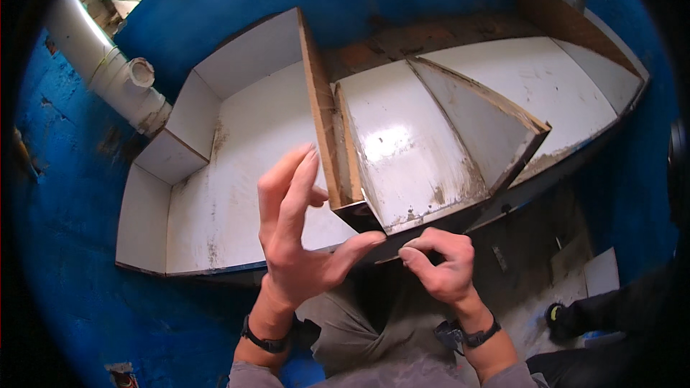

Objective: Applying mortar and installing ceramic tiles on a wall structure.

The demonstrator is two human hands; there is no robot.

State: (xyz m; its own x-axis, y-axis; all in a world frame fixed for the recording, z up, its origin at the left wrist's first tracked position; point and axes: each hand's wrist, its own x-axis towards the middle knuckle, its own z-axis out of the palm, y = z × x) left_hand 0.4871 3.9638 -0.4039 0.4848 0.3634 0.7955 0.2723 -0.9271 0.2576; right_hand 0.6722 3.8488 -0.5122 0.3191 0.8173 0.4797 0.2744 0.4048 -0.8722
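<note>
In front of me lies a white-lined cabinet carcass (266, 122) with bare wooden panel edges. My left hand (291, 233) is raised over its near edge beside the upright divider (320, 115). Its fingers point up, its thumb stretches to the right, and nothing is in it. To the right, my right hand (444, 264) is closed in a pinch just in front of the cabinet's near edge. From its fingertips sticks a small thin flat piece (389, 260), too small to name. Dark dirt marks the white panels.
A slanted panel (481, 118) splits the right part of the cabinet. A white pipe (108, 65) runs down the blue wall (65, 194) at left. At lower right, another person's dark-clothed leg and shoe (557, 314) stand near a loose white board (601, 271).
</note>
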